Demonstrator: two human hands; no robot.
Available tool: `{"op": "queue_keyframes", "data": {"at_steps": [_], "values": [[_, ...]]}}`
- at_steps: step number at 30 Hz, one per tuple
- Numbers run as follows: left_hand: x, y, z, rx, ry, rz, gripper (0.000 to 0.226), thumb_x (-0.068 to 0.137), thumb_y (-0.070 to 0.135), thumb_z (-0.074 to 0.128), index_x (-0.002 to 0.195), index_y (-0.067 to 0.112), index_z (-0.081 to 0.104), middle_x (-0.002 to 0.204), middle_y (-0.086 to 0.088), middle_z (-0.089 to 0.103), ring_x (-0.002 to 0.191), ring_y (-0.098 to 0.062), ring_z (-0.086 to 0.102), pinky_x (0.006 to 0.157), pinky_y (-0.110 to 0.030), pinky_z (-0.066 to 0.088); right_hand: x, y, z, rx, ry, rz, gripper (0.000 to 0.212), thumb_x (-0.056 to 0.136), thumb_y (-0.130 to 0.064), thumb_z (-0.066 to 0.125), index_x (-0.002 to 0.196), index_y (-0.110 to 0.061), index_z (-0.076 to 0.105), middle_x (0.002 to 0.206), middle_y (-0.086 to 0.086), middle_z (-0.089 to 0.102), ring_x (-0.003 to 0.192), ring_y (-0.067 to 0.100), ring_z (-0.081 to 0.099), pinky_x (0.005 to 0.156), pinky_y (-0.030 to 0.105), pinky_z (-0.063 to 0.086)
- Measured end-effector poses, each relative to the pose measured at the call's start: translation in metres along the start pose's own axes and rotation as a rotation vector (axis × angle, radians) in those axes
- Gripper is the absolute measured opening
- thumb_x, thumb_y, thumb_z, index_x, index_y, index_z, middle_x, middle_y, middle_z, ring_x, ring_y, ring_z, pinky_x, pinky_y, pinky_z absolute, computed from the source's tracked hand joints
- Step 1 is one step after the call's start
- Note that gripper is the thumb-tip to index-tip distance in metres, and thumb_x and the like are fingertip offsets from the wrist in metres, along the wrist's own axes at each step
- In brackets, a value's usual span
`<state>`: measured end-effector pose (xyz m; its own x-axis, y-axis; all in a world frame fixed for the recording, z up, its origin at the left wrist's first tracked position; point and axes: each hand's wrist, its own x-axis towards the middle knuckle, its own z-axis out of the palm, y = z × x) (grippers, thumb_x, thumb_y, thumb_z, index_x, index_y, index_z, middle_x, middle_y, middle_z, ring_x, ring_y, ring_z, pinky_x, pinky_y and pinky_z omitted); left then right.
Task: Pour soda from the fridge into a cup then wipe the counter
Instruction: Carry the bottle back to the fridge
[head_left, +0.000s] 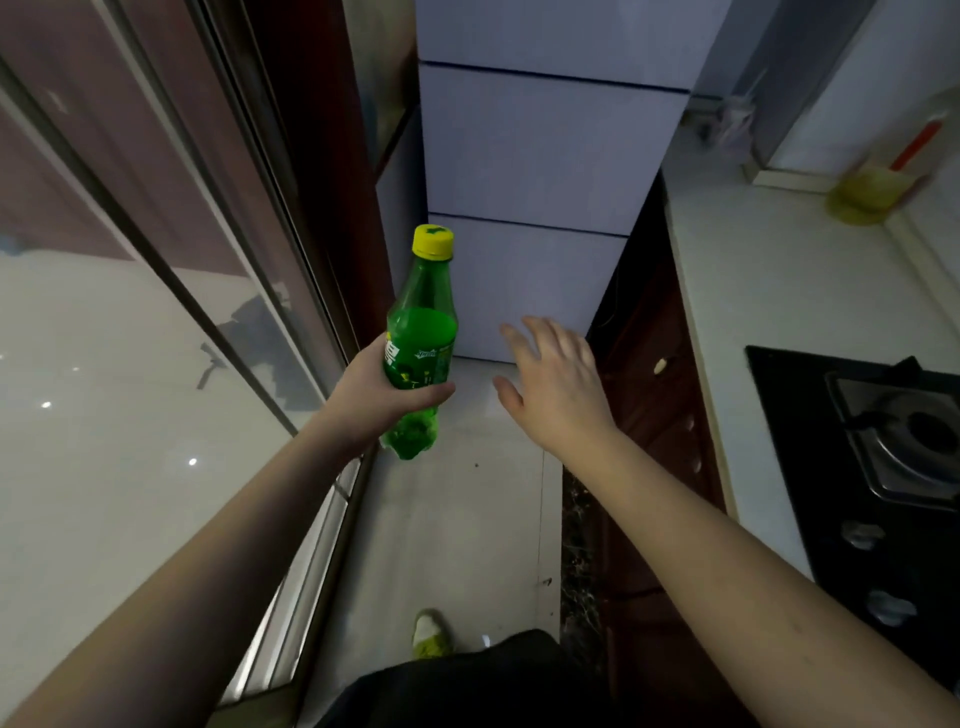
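1. Fingers of the left hand (382, 392) were wrapped around the lower half of a green soda bottle (422, 343), thumb across the label; bottle nearly upright, yellow cap (432, 241) on, held in the air above the floor (457, 519).
2. Right hand (553, 384) was spread flat, fingers apart, holding nothing, just right of the bottle and not touching it.
3. White fridge (540, 156) stood straight ahead, doors closed.
4. Counter (779, 291) ran along the right, with a gas stove (893, 447) set in it and a blurred yellow cup (865, 200) farther back.
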<state>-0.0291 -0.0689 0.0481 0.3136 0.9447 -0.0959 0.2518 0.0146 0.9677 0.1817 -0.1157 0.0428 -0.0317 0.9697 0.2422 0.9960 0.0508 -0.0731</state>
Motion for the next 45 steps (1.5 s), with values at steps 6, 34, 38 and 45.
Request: {"op": "queue_keyframes", "data": {"at_steps": [6, 34, 38, 45], "values": [[0.067, 0.013, -0.034, 0.002, 0.025, 0.010, 0.071, 0.046, 0.042, 0.087, 0.109, 0.019, 0.063, 0.099, -0.003, 0.073, 0.096, -0.021, 0.070, 0.091, -0.052, 0.055, 0.060, -0.004, 0.010, 0.030, 0.010, 0.018, 0.059, 0.092, -0.037, 0.054, 0.144, -0.014, 0.039, 0.144, 0.014, 0.041, 0.134, 0.032, 0.034, 0.111, 0.045, 0.024], [0.387, 0.101, -0.045, 0.119, 0.349, -0.002, 0.059, 0.068, 0.027, 0.088, 0.118, 0.022, 0.058, 0.107, 0.005, 0.069, 0.100, -0.015, 0.065, 0.085, -0.035, 0.053, 0.417, 0.125, 0.069, 0.093, 0.175, -0.190, 0.060, 0.087, -0.035, 0.061, 0.140, -0.012, 0.044, 0.140, 0.016, 0.046, 0.128, 0.035, 0.041, 0.108, 0.050, 0.032], [0.412, 0.111, -0.066, 0.130, 0.371, 0.019, 0.060, 0.067, 0.029, 0.088, 0.119, 0.022, 0.058, 0.107, 0.004, 0.069, 0.100, -0.015, 0.065, 0.086, -0.036, 0.053, 0.462, 0.117, 0.066, 0.109, 0.205, -0.208, 0.061, 0.086, -0.033, 0.063, 0.140, -0.010, 0.046, 0.140, 0.018, 0.047, 0.129, 0.037, 0.041, 0.108, 0.050, 0.032], [0.456, 0.126, -0.091, 0.083, 0.320, 0.076, 0.047, 0.069, 0.019, 0.088, 0.101, 0.037, 0.059, 0.101, 0.012, 0.069, 0.095, -0.005, 0.065, 0.077, -0.024, 0.052, 0.536, 0.097, 0.067, 0.097, 0.322, -0.240, 0.058, 0.084, -0.027, 0.067, 0.135, -0.005, 0.050, 0.135, 0.020, 0.051, 0.125, 0.038, 0.045, 0.107, 0.049, 0.032]]}}
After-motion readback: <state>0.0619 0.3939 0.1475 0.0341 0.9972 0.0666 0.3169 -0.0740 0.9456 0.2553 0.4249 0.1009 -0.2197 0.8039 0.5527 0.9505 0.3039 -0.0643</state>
